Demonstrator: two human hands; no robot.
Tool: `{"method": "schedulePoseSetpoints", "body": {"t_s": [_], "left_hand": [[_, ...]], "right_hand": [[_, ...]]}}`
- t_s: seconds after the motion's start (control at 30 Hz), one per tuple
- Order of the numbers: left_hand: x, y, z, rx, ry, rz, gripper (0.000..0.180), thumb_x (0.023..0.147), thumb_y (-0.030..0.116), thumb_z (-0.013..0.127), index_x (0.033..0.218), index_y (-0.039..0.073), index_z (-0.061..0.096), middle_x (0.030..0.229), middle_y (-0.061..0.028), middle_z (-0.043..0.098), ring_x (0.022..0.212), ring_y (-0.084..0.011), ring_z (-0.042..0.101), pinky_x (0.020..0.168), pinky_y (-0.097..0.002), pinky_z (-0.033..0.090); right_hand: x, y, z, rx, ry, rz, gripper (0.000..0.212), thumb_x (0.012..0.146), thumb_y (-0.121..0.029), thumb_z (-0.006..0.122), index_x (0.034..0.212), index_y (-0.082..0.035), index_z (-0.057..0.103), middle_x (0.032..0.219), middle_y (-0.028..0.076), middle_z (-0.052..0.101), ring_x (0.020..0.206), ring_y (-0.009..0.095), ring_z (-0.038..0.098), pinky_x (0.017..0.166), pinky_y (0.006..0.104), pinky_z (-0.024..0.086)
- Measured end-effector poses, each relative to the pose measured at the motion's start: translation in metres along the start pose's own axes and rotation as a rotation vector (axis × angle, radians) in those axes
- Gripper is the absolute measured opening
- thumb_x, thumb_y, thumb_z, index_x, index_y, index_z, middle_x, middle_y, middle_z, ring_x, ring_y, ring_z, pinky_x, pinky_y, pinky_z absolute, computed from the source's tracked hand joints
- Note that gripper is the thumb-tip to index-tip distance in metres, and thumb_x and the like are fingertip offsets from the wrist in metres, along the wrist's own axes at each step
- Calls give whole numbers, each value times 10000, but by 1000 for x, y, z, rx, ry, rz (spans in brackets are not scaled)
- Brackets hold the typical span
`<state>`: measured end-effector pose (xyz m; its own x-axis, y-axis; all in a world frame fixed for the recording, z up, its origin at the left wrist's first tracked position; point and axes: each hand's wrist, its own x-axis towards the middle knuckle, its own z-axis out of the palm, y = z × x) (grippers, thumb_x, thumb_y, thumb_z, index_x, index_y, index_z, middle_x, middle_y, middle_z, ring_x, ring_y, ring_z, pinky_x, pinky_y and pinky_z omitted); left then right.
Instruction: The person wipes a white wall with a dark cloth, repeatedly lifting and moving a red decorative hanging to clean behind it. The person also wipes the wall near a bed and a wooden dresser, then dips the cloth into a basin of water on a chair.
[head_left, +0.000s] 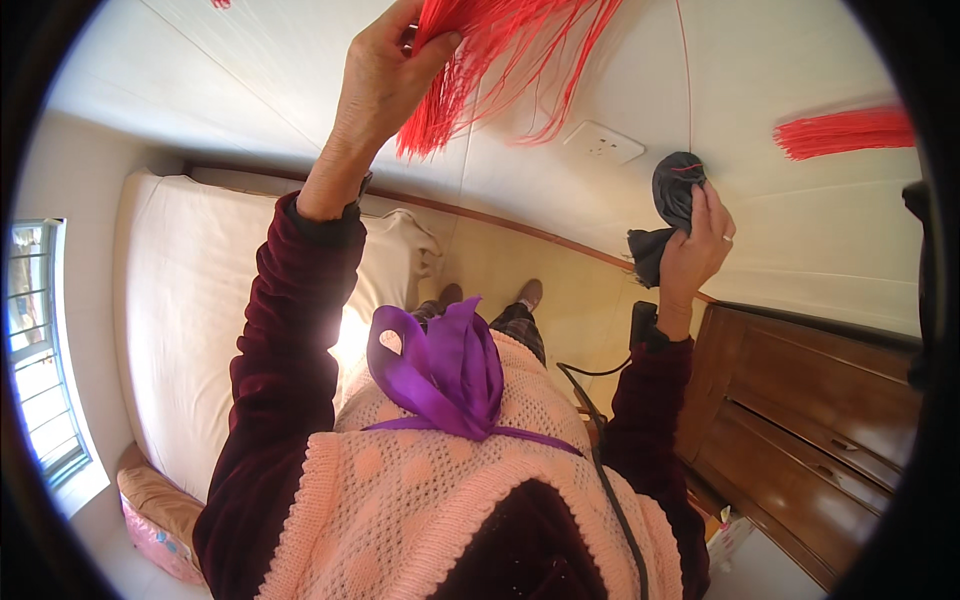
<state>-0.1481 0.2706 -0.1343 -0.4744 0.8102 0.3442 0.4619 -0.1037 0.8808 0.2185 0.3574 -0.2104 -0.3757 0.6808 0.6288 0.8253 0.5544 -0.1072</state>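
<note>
At the top of the view my left hand (pixel 385 75) is closed around a red tassel (pixel 440 115) of long fine strands, thumb pressed over it. Several strands fan out to the right, and the tassel's upper part leaves the picture. My right hand (pixel 697 250) is lower, in front of the white wall, with its fingers wrapped on a bundled dark grey cloth (pixel 676 190). A fine red thread (pixel 687 80) runs down the wall side to this bundle, and a bit of red crosses its top. A loose end of the cloth hangs below.
Another red tassel (pixel 845 132) hangs at the far right. A white wall socket (pixel 604 142) sits between my hands. To the left lies a bed with a pale cover (pixel 190 300) beside a window (pixel 35 340). A brown wooden cabinet (pixel 800 390) stands right. A black cable (pixel 610 480) crosses my vest.
</note>
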Motion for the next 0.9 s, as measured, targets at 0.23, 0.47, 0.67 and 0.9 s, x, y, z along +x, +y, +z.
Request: {"method": "schedulePoseSetpoints", "body": {"t_s": [0.23,0.47,0.67,0.9], "left_hand": [[-4,-11,2,129,88,98,185,892,172,685,1036,56,673,862,-62,692,766,-123,640,696,-293,535],[-21,19,20,323,398,692,297,846,124,708,1097,-4,616,1254,-174,566,1078,-259,576,821,-381,503],[-23,36,70,711,-199,1006,357,843,169,661,1168,31,607,1444,-144,482,1397,-317,395,1149,-456,304],[-17,-9,67,1008,-243,1096,375,815,74,657,1184,86,588,1331,-91,553,1269,-216,523,1078,-441,379]], "right_hand": [[-66,-40,35,208,-136,-147,464,714,88,547,1147,-30,662,1244,90,627,1149,320,562,972,433,416],[-136,-39,48,317,-315,-37,451,703,130,565,1112,-28,670,1225,67,631,1127,293,578,919,405,437],[-130,-18,42,327,-242,112,517,682,154,522,1148,-22,659,1228,105,634,1134,349,562,963,421,434],[-104,-2,36,403,-102,358,527,750,148,451,1219,-8,631,1286,129,605,1232,330,499,1055,417,398]]}}
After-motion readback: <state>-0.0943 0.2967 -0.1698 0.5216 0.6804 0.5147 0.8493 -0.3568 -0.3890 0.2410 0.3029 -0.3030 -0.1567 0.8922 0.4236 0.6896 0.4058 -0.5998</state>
